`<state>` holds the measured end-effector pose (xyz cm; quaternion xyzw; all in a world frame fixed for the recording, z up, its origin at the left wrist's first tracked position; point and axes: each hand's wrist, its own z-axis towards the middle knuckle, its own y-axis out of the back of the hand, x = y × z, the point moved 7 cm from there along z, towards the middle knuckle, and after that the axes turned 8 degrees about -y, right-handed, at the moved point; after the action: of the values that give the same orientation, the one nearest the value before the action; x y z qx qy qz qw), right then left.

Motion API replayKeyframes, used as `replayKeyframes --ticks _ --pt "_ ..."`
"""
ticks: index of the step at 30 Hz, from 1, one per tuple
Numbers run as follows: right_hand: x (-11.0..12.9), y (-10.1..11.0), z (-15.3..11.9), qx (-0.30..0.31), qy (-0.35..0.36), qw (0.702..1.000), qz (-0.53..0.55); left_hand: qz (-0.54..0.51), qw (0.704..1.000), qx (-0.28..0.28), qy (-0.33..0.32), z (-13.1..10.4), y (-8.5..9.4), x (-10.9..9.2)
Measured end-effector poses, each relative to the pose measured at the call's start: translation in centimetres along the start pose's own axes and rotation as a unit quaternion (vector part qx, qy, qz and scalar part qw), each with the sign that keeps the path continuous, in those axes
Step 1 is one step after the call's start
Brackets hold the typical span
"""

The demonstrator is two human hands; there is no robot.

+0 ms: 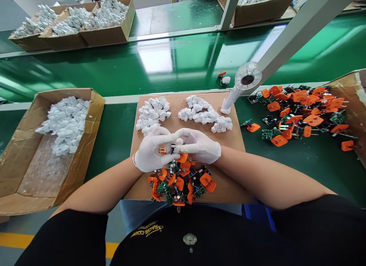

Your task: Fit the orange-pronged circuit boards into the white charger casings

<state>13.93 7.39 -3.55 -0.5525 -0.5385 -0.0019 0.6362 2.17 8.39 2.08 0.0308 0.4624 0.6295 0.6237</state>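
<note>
In white gloves, my left hand (pixel 150 153) and my right hand (pixel 201 145) meet over the cardboard sheet (pixel 228 178). Their fingertips close on a small circuit board assembly (pixel 172 147), largely covered by the fingers. Metal prongs seem to show by my left fingers. Below the hands, nearest my body, lies a pile of orange plastic parts wired to green circuit boards (pixel 180 182). Beyond them on the sheet sit two groups of small white plastic pieces, a left group (pixel 154 112) and a right group (pixel 204 112).
An open cardboard box (pixel 95 117) at left holds more white pieces. At right are heaped orange-and-green assemblies (pixel 303 109) beside another carton (pixel 350 94). A clear plastic fan-like object (pixel 248 77) stands by a grey post (pixel 291 37). Behind runs a shiny green belt (pixel 114 71), with filled boxes (pixel 108 33) beyond.
</note>
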Motion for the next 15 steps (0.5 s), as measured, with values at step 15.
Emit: replayKeyframes --ticks 15 --pt "-0.2 -0.1 -0.2 0.002 0.021 0.999 -0.045 0.045 0.997 -0.002 -0.056 0.6 0.1 -1.9"
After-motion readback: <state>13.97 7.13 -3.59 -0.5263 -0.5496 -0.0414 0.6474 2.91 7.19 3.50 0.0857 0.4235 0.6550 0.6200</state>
